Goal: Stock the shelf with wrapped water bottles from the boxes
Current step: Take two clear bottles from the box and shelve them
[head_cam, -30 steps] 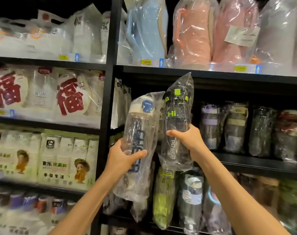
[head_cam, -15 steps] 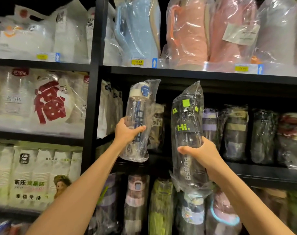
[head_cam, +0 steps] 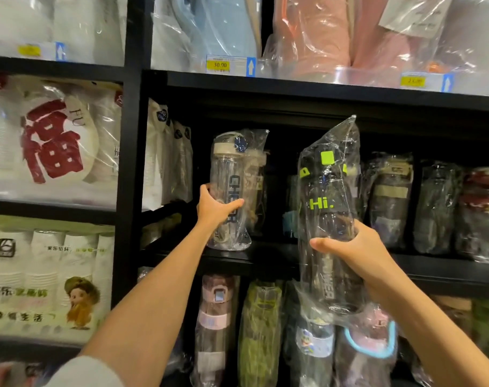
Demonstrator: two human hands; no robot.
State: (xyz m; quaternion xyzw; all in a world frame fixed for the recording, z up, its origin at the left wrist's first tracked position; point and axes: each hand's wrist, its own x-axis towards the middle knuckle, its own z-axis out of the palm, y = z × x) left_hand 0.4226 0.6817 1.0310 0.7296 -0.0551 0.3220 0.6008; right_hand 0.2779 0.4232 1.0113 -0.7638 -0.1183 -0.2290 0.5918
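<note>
Head view looks up at a black shelving unit (head_cam: 265, 88), its bays packed with wrapped goods. Above both grips, the top shelf holds bagged blue and pink jugs (head_cam: 321, 37) behind yellow price tags (head_cam: 220, 64). To the outside of the left grip, the next bay holds bagged paper cups (head_cam: 50, 141) printed with a red character.

At the level of the two grips runs the middle shelf (head_cam: 447, 272), where wrapped dark bottles (head_cam: 433, 208) stand in a row to the outside of the right grip. Below both grips, more wrapped bottles (head_cam: 263, 328) fill the lower tier.

The left hand (head_cam: 214, 209) is curled round the clear bottle (head_cam: 232, 191), lettered down its side, whose bagged base appears to rest on the shelf edge; the loose plastic blurs that contact, so I judge it set down rather than certain. The right hand (head_cam: 352, 250) clasps the dark bottle (head_cam: 328, 219) marked "Hi." at its middle, upright, out in front of the shelf with its base hanging below the shelf board.

The step in hand looks like placing: the clear bottle is being seated at the left end of the row. Next, the left hand should let go once the bottle stands steady, and the right must lift the dark bottle over the shelf lip into the gap between the clear bottle and the row, minding the tall slack bag under the shelf above.
</note>
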